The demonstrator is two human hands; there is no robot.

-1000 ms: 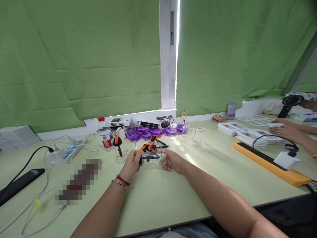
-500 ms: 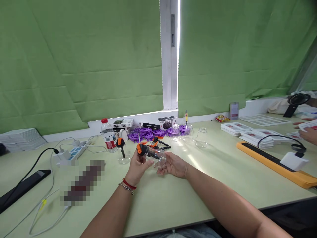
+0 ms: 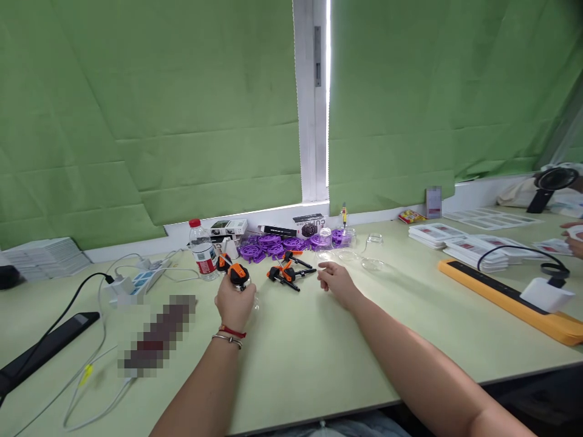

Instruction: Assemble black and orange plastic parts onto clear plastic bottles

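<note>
My left hand (image 3: 233, 305) is wrapped round a clear bottle with an orange-and-black spray top (image 3: 238, 274), upright close to the table. Its clear body is mostly hidden by my fingers. Just behind stands another orange-and-black top (image 3: 223, 263), partly covered. My right hand (image 3: 337, 283) reaches over the table with loosely bent fingers apart and nothing visible in them. To its left lie several loose orange-and-black spray tops (image 3: 286, 276). Beyond its fingers are several clear bottles (image 3: 373, 255).
Purple plastic parts (image 3: 271, 247) are heaped at the back beside a water bottle (image 3: 203, 252). Cables and a power strip (image 3: 146, 279) lie left. A yellow-and-black bar (image 3: 501, 297) and paper stacks (image 3: 473, 250) are at right, near another person's hand (image 3: 574, 240).
My left hand has carried the bottle left and set it upright, low by the other one. My right hand has let go of it and moved right and forward toward the clear bottles.
</note>
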